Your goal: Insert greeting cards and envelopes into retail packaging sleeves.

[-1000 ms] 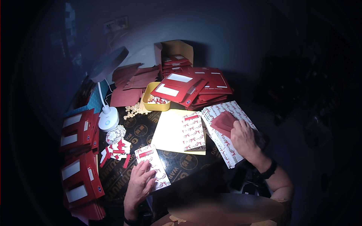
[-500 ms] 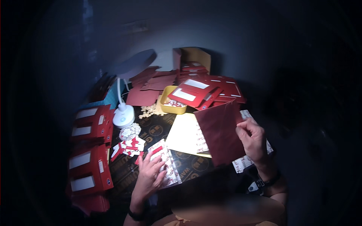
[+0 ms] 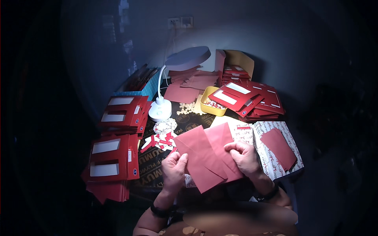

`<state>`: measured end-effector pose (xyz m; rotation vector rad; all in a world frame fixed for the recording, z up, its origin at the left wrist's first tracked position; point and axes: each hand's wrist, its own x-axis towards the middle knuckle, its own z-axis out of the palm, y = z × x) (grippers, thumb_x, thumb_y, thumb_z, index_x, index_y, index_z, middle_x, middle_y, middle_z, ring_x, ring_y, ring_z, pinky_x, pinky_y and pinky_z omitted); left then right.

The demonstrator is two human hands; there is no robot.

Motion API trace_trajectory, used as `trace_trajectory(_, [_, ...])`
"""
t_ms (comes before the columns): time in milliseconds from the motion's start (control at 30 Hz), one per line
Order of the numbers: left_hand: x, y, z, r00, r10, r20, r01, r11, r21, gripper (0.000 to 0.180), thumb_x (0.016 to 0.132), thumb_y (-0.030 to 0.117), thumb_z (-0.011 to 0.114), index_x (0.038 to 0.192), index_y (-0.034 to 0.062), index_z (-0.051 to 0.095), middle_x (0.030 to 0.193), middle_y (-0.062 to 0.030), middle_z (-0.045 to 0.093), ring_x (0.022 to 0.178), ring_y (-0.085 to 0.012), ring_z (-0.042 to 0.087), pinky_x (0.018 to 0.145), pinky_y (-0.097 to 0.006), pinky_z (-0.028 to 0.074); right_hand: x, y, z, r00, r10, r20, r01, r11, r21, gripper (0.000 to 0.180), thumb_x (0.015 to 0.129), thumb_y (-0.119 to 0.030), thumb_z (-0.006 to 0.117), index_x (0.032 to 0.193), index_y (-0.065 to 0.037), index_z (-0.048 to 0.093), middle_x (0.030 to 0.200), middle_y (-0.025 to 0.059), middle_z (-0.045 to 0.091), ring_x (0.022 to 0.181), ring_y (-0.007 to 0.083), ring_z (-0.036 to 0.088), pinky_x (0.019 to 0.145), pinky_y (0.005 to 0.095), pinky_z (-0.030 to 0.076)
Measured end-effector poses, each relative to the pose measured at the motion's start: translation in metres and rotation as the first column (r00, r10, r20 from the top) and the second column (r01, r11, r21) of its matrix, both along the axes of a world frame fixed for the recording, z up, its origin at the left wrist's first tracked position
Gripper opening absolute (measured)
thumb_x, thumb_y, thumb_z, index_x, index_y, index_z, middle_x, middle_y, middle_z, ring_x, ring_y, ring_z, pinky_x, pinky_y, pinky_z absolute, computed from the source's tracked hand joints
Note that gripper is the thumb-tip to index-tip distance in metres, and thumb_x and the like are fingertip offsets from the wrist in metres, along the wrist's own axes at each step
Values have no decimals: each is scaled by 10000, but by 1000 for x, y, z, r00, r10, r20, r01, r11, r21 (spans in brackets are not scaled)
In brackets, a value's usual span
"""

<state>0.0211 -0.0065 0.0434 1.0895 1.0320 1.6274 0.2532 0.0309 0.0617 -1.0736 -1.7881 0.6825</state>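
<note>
I hold two overlapping red paper envelopes above the front of the table. My left hand (image 3: 173,167) pinches the left edge of the nearer envelope (image 3: 200,159), whose pointed flap seam shows. My right hand (image 3: 242,155) grips the farther envelope (image 3: 225,145) at its right edge, thumb on top. Whether the two envelopes are fully separate I cannot tell. To the right, more red envelopes (image 3: 278,148) lie on a stack of patterned white sheets (image 3: 296,151). Partly covered by the held envelopes are a patterned sheet with a small red strip (image 3: 243,128) and a pale yellow sheet.
A white desk lamp (image 3: 160,109) stands beside small red and white paper strips (image 3: 162,141). Red printed folders with white windows are stacked at the left (image 3: 114,157) and back right (image 3: 252,100). A yellow tray (image 3: 213,107) holds small pieces; a blue box (image 3: 149,87) stands behind.
My left hand has come off the patterned paper and now holds an envelope. The envelopes moved left to between both hands, and the view has shifted.
</note>
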Motion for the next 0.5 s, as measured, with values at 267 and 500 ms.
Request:
trace_trajectory(267, [12,6,-20,998,58,-39,-55,996,67,154,986,53,535,910,-40,631,822,-29,666,683,-41,576,621,-206,477,-28,-19,22,791,-503,350,96,666,740,705,747,67,557,1437,-15,443,910,122,597,813,277,612,704,356,546])
trace_trajectory(500, [35,-1,-11,992,50,112,-70,981,181,150,1008,67,509,969,-34,613,924,-64,665,786,-56,594,695,-211,489,-73,-32,6,842,-283,459,-139,708,693,514,788,-65,576,1278,86,547,1145,238,632,844,276,617,756,344,554])
